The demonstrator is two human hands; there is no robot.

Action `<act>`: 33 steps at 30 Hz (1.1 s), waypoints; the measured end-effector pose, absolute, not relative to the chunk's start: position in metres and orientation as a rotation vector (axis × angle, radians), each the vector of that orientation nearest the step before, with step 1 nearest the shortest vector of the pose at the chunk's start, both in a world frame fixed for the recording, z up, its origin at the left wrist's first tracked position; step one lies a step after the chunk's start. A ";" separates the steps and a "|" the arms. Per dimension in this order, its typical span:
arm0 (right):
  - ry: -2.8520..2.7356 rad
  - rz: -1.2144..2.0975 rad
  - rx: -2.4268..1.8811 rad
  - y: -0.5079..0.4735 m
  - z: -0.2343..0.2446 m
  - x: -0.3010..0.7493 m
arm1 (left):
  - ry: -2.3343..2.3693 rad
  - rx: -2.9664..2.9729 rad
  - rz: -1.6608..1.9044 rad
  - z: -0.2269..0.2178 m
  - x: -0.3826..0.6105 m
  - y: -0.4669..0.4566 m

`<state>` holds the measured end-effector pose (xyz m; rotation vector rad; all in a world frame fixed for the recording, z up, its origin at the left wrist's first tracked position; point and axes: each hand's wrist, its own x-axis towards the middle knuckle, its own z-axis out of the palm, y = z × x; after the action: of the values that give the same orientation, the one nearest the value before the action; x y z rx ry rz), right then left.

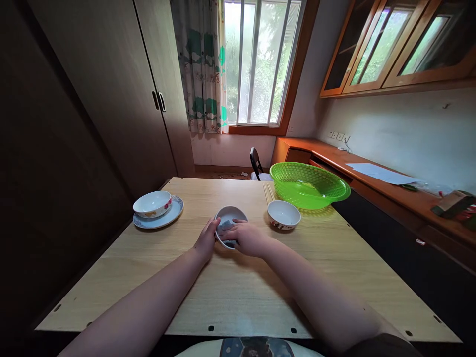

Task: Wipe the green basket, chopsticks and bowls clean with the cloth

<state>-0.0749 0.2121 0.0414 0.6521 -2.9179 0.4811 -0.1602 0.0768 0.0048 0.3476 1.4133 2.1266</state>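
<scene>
Near the middle of the table, a white bowl (233, 212) is tilted toward me. My left hand (207, 238) grips its left rim, thumb on the inside edge. My right hand (248, 238) reaches into the bowl, its fingers pressed down on a crumpled grey-blue cloth (224, 226) against the inner wall. Part of the cloth is hidden under those fingers. To the right stands another white bowl (284, 214) with a patterned outside. On the left, a flowered bowl (152, 203) rests on a blue-rimmed plate (177, 210).
A large green plastic basket (310, 186) sits at the table's far right corner, with chopsticks (267, 193) beside it. Behind the wooden table (238, 292) is a folding chair (256, 161). A dark wardrobe (111, 99) lines the left; a desk (334, 151) runs along the right.
</scene>
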 end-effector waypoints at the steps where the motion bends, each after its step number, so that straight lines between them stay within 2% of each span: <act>1: -2.919 0.431 0.675 0.213 0.042 -0.075 | 1.409 0.330 2.115 0.004 -0.160 0.077; 6: -2.915 0.262 0.610 0.214 0.039 -0.076 | 1.410 0.352 2.066 0.001 -0.160 0.077; 20: -3.070 0.028 -0.068 0.200 0.055 -0.070 | 1.731 0.601 1.972 0.008 -0.151 0.073; 23: -3.137 0.200 -0.040 0.198 0.053 -0.068 | 1.814 0.594 1.963 0.005 -0.155 0.072; 29: -2.961 0.929 0.125 0.199 0.043 -0.066 | 1.769 0.626 2.050 0.002 -0.161 0.071; 31: -2.874 1.037 0.237 0.199 0.041 -0.068 | 1.754 0.625 2.078 0.002 -0.161 0.072; 33: -2.815 0.997 0.416 0.200 0.039 -0.071 | 1.761 0.620 2.089 0.002 -0.161 0.073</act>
<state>-0.0713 0.1998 0.0390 0.4158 -2.8147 0.9971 -0.1607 0.0725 0.0021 0.6201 1.7609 2.0893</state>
